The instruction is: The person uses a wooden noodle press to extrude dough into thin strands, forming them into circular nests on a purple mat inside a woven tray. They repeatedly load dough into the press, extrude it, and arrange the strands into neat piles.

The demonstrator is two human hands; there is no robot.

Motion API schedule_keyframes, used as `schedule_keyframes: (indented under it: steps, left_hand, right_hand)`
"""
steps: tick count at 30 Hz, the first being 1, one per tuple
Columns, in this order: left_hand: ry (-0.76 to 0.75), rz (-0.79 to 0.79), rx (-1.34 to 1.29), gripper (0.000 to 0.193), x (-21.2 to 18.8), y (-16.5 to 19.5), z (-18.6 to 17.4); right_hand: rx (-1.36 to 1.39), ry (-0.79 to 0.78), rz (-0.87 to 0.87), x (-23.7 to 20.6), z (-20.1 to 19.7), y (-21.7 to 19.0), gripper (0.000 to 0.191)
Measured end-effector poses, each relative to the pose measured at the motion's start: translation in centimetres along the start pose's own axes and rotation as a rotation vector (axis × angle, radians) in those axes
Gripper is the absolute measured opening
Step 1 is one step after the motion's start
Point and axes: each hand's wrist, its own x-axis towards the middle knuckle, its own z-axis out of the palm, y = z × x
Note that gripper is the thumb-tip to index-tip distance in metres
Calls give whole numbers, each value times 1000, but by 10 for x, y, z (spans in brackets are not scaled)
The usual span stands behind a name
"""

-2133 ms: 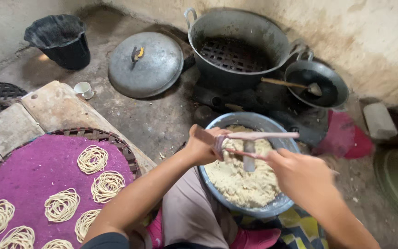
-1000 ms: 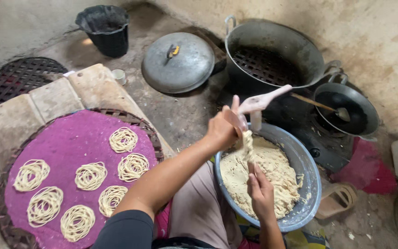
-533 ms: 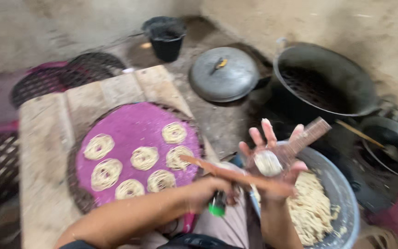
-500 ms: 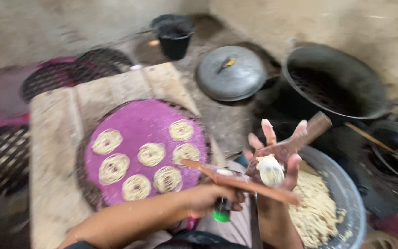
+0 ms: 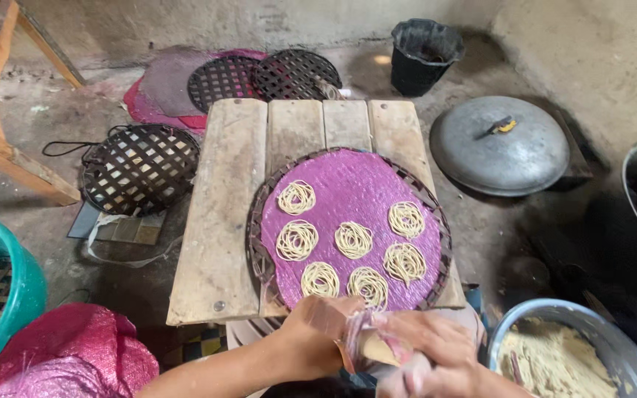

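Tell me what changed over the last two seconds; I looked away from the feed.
Both hands left the dough bowl and came together over the near edge of the purple mat. The left hand and right hand now both grip the wooden press; the dough lump is no longer in the right palm. The seven noodle coils lie unchanged.

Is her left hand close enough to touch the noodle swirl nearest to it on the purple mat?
Probably yes. The left hand grips the wooden press right at the mat's near edge, and the nearest noodle swirl lies just beyond it with nothing between. But that hand is busy holding the press.
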Motion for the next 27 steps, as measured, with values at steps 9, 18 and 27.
schedule_keyframes:
  steps: [9,18,27]
  left_hand:
    - [8,405,-65,33,50,-32,-57]
    - [-422,173,-456,70,241,-149,-108]
    - [62,-156,452,15,301,-238,-116]
  right_hand:
    - [670,-131,585,-14,-25,59,85]
    - [873,-204,1110,-144,-47,143,112]
    - [1287,651,1380,-225,-46,198,46]
